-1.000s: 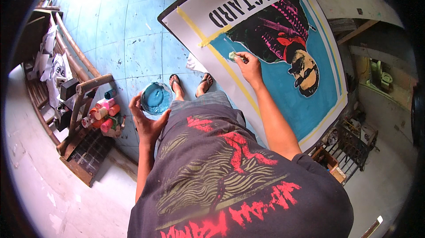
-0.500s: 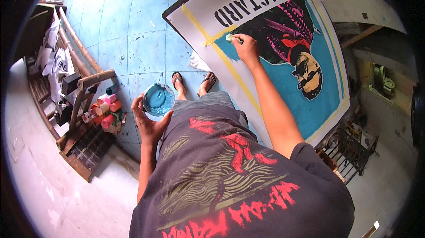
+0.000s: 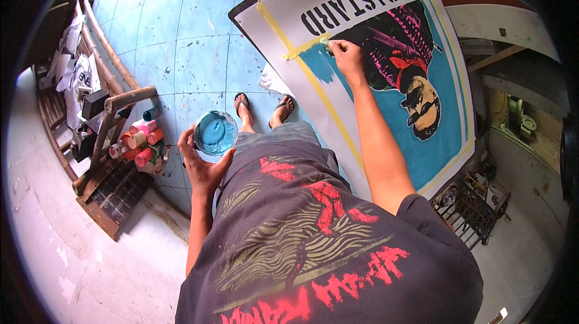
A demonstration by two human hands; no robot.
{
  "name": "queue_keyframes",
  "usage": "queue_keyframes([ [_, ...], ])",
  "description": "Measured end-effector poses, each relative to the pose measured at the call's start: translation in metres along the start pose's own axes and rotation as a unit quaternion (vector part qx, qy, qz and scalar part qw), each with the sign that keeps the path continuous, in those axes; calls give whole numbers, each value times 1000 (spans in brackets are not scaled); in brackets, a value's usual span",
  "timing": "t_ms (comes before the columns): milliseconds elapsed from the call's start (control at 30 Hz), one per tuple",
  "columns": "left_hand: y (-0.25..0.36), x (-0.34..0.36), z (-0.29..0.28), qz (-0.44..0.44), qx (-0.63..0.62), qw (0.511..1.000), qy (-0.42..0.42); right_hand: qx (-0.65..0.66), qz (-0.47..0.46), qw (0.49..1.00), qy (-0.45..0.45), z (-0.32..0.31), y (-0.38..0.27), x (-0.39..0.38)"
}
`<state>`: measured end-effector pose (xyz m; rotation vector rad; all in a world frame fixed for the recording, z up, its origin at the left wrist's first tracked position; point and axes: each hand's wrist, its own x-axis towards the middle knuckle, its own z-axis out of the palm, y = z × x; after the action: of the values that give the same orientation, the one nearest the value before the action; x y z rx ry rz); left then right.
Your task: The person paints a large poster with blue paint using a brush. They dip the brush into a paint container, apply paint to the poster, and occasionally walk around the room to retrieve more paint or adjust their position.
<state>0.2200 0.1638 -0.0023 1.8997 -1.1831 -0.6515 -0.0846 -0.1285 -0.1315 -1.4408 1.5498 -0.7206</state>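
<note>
My left hand [image 3: 205,164] grips a round clear tub of turquoise paint [image 3: 214,132] in front of my lower body. My right hand [image 3: 348,58] pinches a small pale green applicator [image 3: 327,44], too small to make out fully, against the poster [image 3: 440,155] at its turquoise area, beside the yellow tape [image 3: 313,73]. The poster stands at my right, with large black lettering and a painted figure in sunglasses, a black jacket with pink marks and a red scarf. Fresh turquoise strokes show just below my fingers.
A wooden rack [image 3: 129,98] at the left holds papers, with paint containers [image 3: 139,140] beside it. My sandaled feet stand on blue tiles [image 3: 154,64]; a white scrap [image 3: 272,82] lies near them. Railings [image 3: 467,203] show at the lower right.
My right hand has moved up along the turquoise area to the tape's corner, then rightward toward the dark jacket. My left hand still holds the tub.
</note>
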Motion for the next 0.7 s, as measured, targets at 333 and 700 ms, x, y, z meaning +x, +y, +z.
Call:
queue_keyframes([
  [333,5,5,-4,4,4,1000,2,-201,-82,976,-9,7,0,-10],
  [700,-2,6,-4,3,0,1000,7,-147,-74,986,33,-9,-19,-19],
])
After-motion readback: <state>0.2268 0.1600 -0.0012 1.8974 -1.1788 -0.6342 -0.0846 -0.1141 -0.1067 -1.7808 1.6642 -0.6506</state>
